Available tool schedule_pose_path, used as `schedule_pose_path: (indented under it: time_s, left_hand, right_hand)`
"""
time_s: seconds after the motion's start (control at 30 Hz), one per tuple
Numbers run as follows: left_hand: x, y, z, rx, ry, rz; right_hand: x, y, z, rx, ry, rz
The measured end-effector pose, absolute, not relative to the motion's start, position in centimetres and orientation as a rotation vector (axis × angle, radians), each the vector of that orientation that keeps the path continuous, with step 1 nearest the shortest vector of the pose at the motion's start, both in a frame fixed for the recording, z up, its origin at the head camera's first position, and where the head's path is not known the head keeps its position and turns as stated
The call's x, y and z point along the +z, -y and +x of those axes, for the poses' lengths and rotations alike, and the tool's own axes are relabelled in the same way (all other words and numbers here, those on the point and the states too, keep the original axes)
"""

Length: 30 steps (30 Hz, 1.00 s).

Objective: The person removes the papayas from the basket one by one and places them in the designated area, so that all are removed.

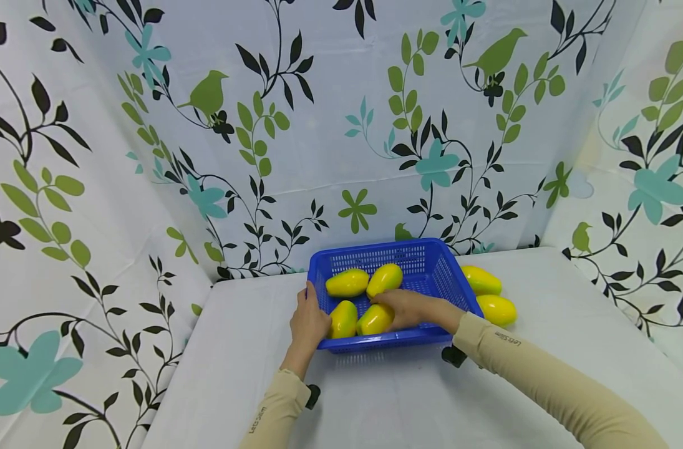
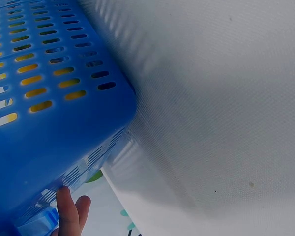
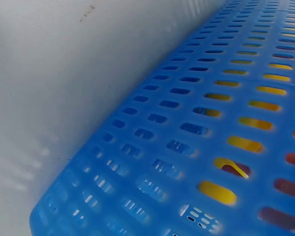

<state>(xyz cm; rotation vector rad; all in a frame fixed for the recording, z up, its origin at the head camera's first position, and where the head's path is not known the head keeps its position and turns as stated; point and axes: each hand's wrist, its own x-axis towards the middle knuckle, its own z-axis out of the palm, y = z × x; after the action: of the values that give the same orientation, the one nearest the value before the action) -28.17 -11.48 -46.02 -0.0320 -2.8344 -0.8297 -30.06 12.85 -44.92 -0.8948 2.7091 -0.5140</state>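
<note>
A blue perforated plastic basket sits on the white-covered table, with several glossy yellow-green mangoes inside. My left hand grips the basket's left side near the front corner. In the left wrist view its fingers lie along the outer wall. Reaching over the front right of the basket, my right hand holds a mango at the front. Beside that one lies another mango, and behind them are two more, one at the left and one further right. In the right wrist view, the basket wall hides the hand's grasp.
Two mangoes, a rear one and a front one, lie on the table just outside the basket's right wall. A patterned cloth with leaves and birds hangs behind and on both sides. White cloth covers the table.
</note>
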Motion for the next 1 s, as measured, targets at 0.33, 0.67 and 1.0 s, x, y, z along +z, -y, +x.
schedule_pose_path:
  time_s: [0.33,0.67,1.0]
  left_hand:
    - [-46.1,11.4,-28.6,-0.840,2.840,-0.035]
    - [-46.2,11.7,-28.4,-0.835,2.840,-0.018]
    - [-46.1,11.4,-28.5,-0.850,2.862,-0.003]
  right_hand:
    - [-43.6,-13.9,-30.0,-0.611,-2.719,-0.898]
    - [-43.0,-14.7,-29.9,-0.674,-2.723,-0.905]
    - [-42.3,-15.9,-29.5,-0.712,-2.757,-0.950]
